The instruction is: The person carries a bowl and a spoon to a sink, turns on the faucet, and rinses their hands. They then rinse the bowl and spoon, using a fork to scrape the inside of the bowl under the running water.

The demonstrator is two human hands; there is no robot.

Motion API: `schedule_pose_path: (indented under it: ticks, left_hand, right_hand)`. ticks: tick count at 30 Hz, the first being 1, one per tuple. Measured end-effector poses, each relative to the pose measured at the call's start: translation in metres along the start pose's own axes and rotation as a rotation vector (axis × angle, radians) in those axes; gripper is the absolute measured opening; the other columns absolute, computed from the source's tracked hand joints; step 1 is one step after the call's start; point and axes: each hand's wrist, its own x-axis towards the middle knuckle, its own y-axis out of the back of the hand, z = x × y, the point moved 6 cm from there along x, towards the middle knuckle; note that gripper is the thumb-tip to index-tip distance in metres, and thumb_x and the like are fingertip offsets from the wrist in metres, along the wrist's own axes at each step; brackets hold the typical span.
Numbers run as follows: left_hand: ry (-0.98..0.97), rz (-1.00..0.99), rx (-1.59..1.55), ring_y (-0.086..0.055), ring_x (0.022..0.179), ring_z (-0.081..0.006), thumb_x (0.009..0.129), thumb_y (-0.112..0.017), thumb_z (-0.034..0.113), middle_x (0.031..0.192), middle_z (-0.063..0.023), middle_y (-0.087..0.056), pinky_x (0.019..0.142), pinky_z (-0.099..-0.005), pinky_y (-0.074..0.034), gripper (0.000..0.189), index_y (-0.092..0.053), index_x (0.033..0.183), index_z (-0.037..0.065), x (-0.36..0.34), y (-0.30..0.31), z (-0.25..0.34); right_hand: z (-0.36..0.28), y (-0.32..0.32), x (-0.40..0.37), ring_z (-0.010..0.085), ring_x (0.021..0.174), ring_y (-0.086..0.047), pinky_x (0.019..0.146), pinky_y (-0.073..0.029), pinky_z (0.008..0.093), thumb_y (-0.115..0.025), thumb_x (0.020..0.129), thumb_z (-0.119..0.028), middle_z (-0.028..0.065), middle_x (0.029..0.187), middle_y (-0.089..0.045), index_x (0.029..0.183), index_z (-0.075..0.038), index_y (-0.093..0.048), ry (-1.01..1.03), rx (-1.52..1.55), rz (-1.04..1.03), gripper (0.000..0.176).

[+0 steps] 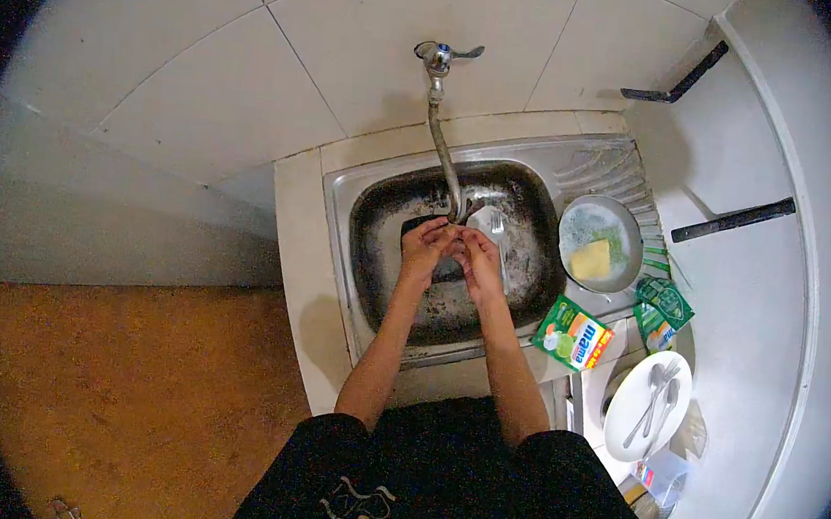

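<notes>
My left hand (pixel 422 252) and my right hand (pixel 479 260) meet under the end of the metal faucet spout (pixel 446 158), over the sink basin (pixel 373 290). The fingers of both hands are curled in, with the fingertips close together. Whatever may be between them is too small or too hidden to name. A dark object (pixel 422 225) shows behind my left fingers, partly covered. Just beyond my right hand, a fork (pixel 496 226) lies in the sink by a pale, shiny item that I cannot make out.
Right of the basin, a bowl (pixel 568 235) holds suds and a yellow sponge (pixel 590 261). A green detergent packet (pixel 573 334) and another green pouch (pixel 663 309) lie near it. Closer in, a white plate (pixel 626 394) carries several spoons, beside a clear plastic container (pixel 664 475).
</notes>
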Motion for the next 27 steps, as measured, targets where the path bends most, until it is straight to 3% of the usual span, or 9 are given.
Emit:
schedule_pose_path:
  ticks: [9,17,24,27]
  left_hand:
    - [-0.038,0.002,0.110,-0.059,0.072,-0.0168,0.071,-0.067,0.008,0.084,-0.0106,-0.061,0.061,-0.0255,-0.049,0.034,-0.051,0.097,-0.005,0.007,0.000,-0.004]
    - [-0.042,0.172,0.153,-0.056,0.065,-0.0113,0.072,-0.065,0.007,0.074,-0.0066,-0.060,0.056,-0.0214,-0.046,0.024,-0.057,0.091,-0.004,0.002,0.004,0.007]
    - [-0.097,0.130,0.169,-0.056,0.065,-0.0116,0.074,-0.061,0.003,0.074,-0.0069,-0.060,0.056,-0.0228,-0.046,0.018,-0.058,0.091,-0.003,0.007,0.003,0.005]
    - [-0.261,0.165,0.269,-0.056,0.061,-0.0114,0.075,-0.059,0.002,0.073,-0.0066,-0.060,0.052,-0.0232,-0.045,0.017,-0.058,0.091,-0.004,0.013,0.001,0.007]
  right_hand:
    - [0.008,0.013,0.007,0.0147,0.080,-0.057,0.070,-0.046,0.0279,-0.047,0.086,-0.015,0.0052,0.091,-0.059,0.093,-0.003,-0.055,0.014,-0.043,0.063,0.016]
    - [0.012,0.012,0.012,0.0164,0.078,-0.058,0.071,-0.047,0.0283,-0.044,0.088,-0.015,0.0075,0.089,-0.059,0.094,-0.001,-0.055,0.027,-0.096,0.038,0.019]
    - [0.015,0.004,0.010,0.0178,0.077,-0.059,0.071,-0.048,0.0293,-0.047,0.085,-0.011,0.0082,0.088,-0.060,0.094,0.001,-0.055,-0.024,0.059,0.009,0.017]
    - [0.015,0.005,0.011,0.0166,0.075,-0.059,0.070,-0.049,0.0278,-0.049,0.083,-0.008,0.0078,0.086,-0.060,0.092,0.002,-0.055,0.020,0.114,0.019,0.014]
